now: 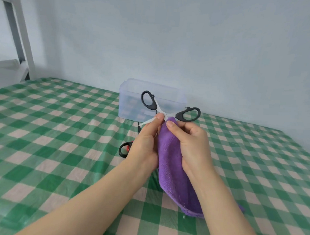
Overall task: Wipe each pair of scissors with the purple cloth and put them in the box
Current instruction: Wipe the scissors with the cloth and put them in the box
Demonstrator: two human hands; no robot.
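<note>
1. The black-handled scissors [154,106] are held up in the air in front of the clear box [133,98], handles up and spread wide, blades pointing down between the two hands
2. The left hand [143,145] pinches one pale blade just below the pivot with its fingers [159,116]. This pinch looks like the only thing steadying the tool, so it should hold firm and stay on the flat of the blade, off the edge
3. The right hand [194,146] grips the purple cloth [173,172], its fingers [171,124] curled round the cloth and pressing the top fold against the pivot. The other blade seems to lie wrapped inside the cloth, though it is hidden
4. To wipe well, I would draw the cloth from the pivot down towards the tip, away from the body, with the cloth folded over both faces of the blade
5. The pinched blade then likely needs its own pass, which calls for moving the left hand's hold to a handle
6. The long tail of the cloth hangs down to the checked cover [60,130], so gather it to keep it from snagging
7. A second pair of scissors [121,151] lies on the cover under the left hand, partly hidden, not in the box
</note>
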